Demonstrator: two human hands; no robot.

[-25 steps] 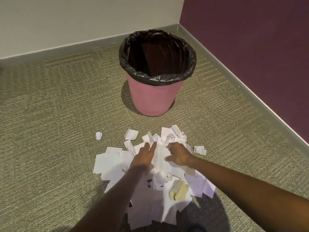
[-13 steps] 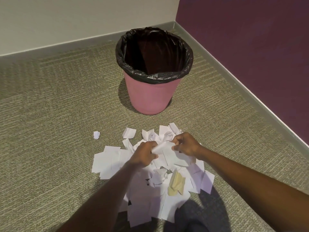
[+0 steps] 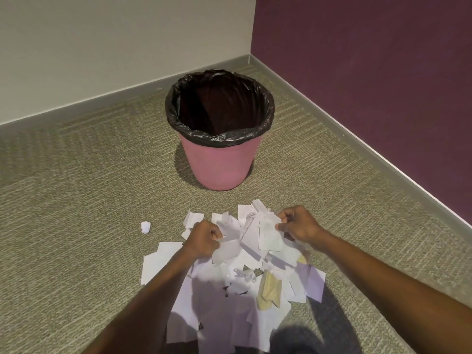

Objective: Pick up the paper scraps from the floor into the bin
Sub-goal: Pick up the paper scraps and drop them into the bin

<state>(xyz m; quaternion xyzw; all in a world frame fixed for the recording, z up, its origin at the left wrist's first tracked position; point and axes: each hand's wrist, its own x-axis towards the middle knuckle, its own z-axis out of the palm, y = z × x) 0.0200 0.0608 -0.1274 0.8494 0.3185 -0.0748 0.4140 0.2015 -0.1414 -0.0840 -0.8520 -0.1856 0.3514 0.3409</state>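
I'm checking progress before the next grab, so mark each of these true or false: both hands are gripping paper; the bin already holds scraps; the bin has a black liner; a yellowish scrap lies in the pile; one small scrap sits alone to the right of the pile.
1. Both the left hand and the right hand are closed on paper scraps. True.
2. The bin already holds scraps. False: no paper shows inside; the visible interior is dark.
3. The bin has a black liner folded over its rim. True.
4. A yellowish scrap lies in the pile. True.
5. A small lone scrap sits to the right of the pile. False: it lies to the left, apart from the pile.
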